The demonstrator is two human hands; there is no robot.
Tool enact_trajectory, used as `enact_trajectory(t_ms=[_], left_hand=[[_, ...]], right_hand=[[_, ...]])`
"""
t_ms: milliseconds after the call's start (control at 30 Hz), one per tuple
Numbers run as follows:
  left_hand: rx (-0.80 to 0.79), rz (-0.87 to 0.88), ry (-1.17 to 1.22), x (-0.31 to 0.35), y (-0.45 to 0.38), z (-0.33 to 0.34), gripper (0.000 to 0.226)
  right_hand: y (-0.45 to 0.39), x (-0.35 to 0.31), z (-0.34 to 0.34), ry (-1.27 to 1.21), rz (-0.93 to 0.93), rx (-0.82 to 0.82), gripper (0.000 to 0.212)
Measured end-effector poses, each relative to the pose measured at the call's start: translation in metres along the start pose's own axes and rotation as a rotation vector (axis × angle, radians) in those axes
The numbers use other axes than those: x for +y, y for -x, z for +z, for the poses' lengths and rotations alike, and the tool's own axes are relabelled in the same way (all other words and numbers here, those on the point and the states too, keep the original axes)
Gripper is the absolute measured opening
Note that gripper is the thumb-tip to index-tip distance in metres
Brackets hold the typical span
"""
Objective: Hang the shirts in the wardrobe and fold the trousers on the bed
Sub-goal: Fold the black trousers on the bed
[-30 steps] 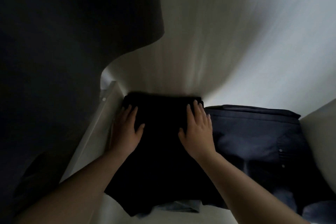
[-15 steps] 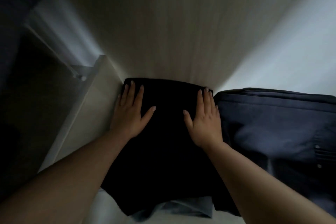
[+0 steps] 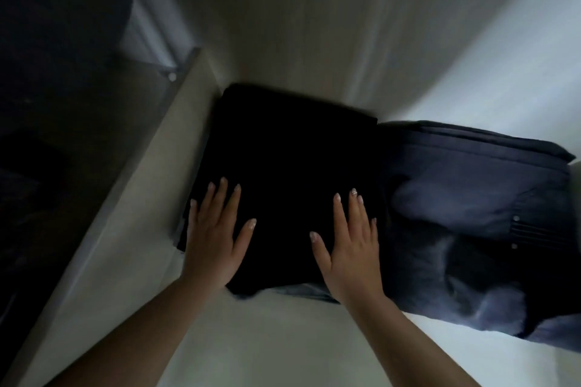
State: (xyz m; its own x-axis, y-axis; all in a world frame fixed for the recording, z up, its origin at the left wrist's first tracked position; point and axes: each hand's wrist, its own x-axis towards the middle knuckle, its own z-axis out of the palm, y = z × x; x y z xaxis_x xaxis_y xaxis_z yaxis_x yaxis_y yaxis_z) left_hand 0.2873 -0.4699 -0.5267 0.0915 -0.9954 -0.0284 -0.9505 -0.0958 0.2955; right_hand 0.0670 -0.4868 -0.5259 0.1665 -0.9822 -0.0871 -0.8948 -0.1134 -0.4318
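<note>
Two hands, left hand and right hand, lie flat with straight fingers on square-folded black trousers on a pale shelf; at 3 o'clock, touching, crumpled navy cloth.

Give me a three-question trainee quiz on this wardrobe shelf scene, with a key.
1. True or false: both hands lie flat on the black folded garment.
2. Which hand is nearer the dark blue garment: A) left hand B) right hand?
3. Fill in: the black folded garment lies to the ___ of the dark blue one.

Key: 1 true; 2 B; 3 left.
</note>
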Motion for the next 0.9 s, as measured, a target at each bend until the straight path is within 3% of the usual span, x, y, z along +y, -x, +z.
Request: enact_trajectory(t_ms=[233, 333, 400, 500, 600, 700, 900], left_hand=[[-0.042, 0.010, -0.046, -0.006, -0.010, 0.020, 0.081], [-0.143, -0.023, -0.134, -0.003, -0.013, 0.010, 0.086], [-0.245, -0.092, -0.148, 0.005, -0.015, -0.006, 0.076], [-0.300, -0.219, 0.141, 0.032, -0.010, -0.042, 0.064], [-0.099, -0.154, 0.386, 0.073, 0.020, -0.086, 0.052], [0.133, -0.039, 0.456, 0.111, 0.057, -0.129, 0.042], [0.388, 0.060, 0.540, 0.160, 0.132, -0.210, 0.038]], right_hand=[[-0.012, 0.011, 0.014, 0.046, -0.007, -0.027, 0.078], [-0.014, 0.007, 0.002, 0.102, 0.036, -0.128, 0.078], [-0.013, 0.002, -0.017, 0.087, 0.077, -0.211, 0.074], [-0.002, -0.006, -0.057, 0.047, 0.069, -0.197, 0.063], [0.023, -0.019, -0.109, -0.028, 0.005, -0.060, 0.052], [0.047, -0.039, -0.164, -0.102, -0.064, 0.077, 0.046], [0.101, -0.086, -0.268, -0.252, -0.327, 0.280, 0.043]])
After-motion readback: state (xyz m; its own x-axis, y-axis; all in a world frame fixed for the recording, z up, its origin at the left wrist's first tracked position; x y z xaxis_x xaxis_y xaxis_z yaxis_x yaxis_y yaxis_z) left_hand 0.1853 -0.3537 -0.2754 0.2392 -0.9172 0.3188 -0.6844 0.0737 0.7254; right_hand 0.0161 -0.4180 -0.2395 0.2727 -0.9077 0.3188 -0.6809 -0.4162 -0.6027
